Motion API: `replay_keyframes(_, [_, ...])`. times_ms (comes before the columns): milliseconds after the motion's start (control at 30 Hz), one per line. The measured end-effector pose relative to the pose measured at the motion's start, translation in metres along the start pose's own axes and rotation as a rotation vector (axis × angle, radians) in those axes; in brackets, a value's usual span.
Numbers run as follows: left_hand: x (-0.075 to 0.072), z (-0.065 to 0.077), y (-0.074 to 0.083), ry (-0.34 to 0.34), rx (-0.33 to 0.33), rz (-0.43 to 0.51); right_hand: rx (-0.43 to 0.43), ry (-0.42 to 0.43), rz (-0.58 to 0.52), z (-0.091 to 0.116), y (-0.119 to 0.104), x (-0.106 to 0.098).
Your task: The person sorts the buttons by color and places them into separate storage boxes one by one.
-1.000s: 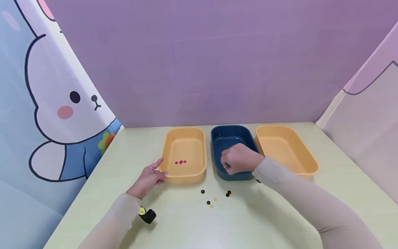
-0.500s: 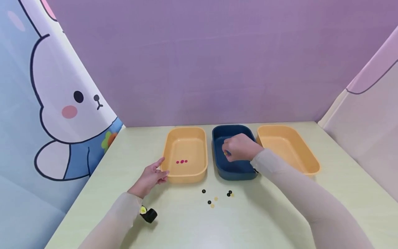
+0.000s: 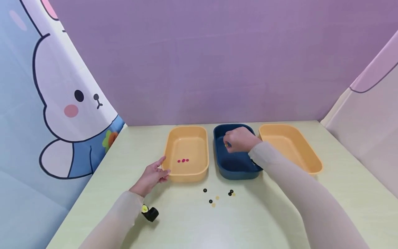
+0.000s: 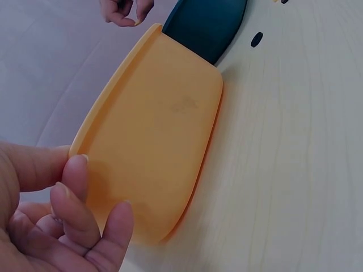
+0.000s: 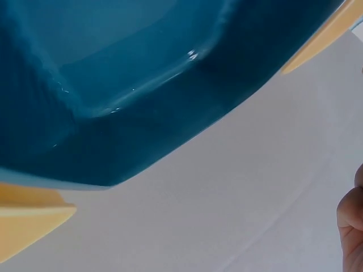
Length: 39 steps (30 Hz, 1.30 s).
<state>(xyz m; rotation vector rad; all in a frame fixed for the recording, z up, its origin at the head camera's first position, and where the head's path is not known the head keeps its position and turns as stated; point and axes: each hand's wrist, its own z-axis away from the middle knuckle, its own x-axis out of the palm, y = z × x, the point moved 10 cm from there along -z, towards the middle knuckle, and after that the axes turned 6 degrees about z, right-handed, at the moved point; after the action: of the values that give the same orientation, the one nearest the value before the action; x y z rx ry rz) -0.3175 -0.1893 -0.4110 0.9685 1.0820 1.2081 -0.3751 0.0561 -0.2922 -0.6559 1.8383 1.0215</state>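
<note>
My left hand pinches the near left rim of the left yellow tray, thumb and forefinger at its edge in the left wrist view. Several small pink buttons lie inside that tray. Over the dark blue tray my right hand is held with curled fingers, a small yellow button showing at its fingertips. Only part of the right hand enters the right wrist view, where its fingertips are cut off. In that view the blue tray's visible floor shows no button.
On the table in front of the trays lie several black buttons and a few yellow buttons. A second yellow tray stands right of the blue one, partly behind the right forearm. A purple curtain hangs behind the table.
My right hand has moved farther back over the blue tray, the yellow button still at its fingertips. The left hand keeps its place on the yellow tray's rim.
</note>
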Motion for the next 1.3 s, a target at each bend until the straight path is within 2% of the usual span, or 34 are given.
replay_keyframes(100, [-0.001,-0.001,0.001,0.008,0.003,0.004,0.008,-0.012,-0.011,-0.003,0.002,0.003])
replay_keyframes(300, [0.002,-0.002,-0.004,0.000,-0.008,0.031,0.066,-0.123,-0.046,-0.005,0.010,0.023])
replay_keyframes(500, [0.000,-0.001,-0.007,0.033,-0.025,0.026,0.104,-0.146,-0.086,-0.010,0.021,0.040])
replay_keyframes(733, [0.000,-0.004,-0.006,0.015,-0.006,0.026,0.211,-0.188,-0.114,-0.010,0.041,0.057])
replay_keyframes(1067, [-0.002,-0.003,-0.007,0.030,-0.019,0.012,0.237,-0.243,-0.132,-0.016,0.040,0.061])
replay_keyframes(1300, [-0.001,-0.002,-0.006,0.025,-0.015,0.014,0.244,-0.298,-0.159,-0.015,0.040,0.076])
